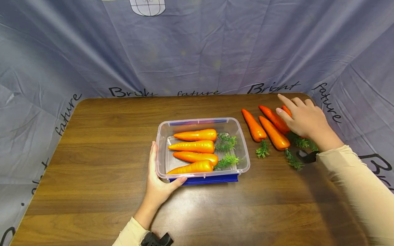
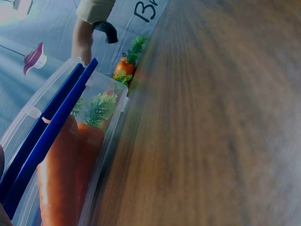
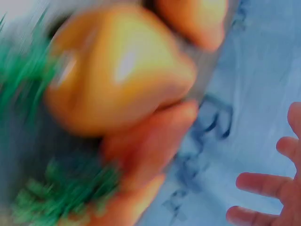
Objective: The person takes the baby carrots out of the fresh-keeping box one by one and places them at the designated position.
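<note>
A clear plastic food container with blue side latches stands on the table without a lid over it. Several orange carrots with green tops lie side by side inside, tips to the left. My left hand holds the container's near left corner, fingers along the left wall and thumb at the front rim. To the right, my right hand hovers over loose carrots, fingers spread and holding nothing. It partly covers the rightmost carrot. In the right wrist view those carrots look blurred.
The brown wooden table reaches back to a grey-blue cloth with printed lettering, which also hangs at both sides. Loose carrots lie close to the container's right side. A black wrist strap shows at the right sleeve.
</note>
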`<state>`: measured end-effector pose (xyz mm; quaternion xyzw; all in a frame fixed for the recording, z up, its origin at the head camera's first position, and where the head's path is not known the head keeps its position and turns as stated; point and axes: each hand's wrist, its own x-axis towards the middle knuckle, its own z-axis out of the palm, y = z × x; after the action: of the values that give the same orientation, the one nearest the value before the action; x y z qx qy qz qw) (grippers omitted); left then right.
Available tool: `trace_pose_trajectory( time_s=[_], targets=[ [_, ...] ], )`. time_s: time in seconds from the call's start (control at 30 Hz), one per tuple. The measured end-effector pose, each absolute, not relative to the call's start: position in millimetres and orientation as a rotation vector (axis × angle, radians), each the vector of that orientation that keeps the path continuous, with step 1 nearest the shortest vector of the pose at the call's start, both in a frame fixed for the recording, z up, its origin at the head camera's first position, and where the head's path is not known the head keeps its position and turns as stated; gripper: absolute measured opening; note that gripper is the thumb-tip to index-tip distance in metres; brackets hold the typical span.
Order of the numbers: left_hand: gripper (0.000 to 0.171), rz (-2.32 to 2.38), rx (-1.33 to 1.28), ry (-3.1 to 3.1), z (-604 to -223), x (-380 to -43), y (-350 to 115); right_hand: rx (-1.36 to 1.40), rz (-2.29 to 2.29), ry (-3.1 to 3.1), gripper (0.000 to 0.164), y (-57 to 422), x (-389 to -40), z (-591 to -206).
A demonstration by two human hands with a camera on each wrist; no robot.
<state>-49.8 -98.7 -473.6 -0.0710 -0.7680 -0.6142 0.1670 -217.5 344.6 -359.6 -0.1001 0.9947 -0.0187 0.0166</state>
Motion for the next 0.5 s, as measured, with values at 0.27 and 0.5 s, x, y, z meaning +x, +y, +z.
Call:
trace_pose_trajectory(
  time_s=[0.27, 0.5],
  targets=[
    [0.133, -1.749, -0.199, -2.193, -472.6, -49.9, -98.9, -0.629, -0.13, 3.146, 0.058, 280.8, -191.4, -341.3],
    [0.134, -1.759, -0.196, -2.194, -472.5, -49.5, -99.1, -0.993, -0.2, 3.077, 0.062, 231.8, -173.1, -337.6]
  ],
)
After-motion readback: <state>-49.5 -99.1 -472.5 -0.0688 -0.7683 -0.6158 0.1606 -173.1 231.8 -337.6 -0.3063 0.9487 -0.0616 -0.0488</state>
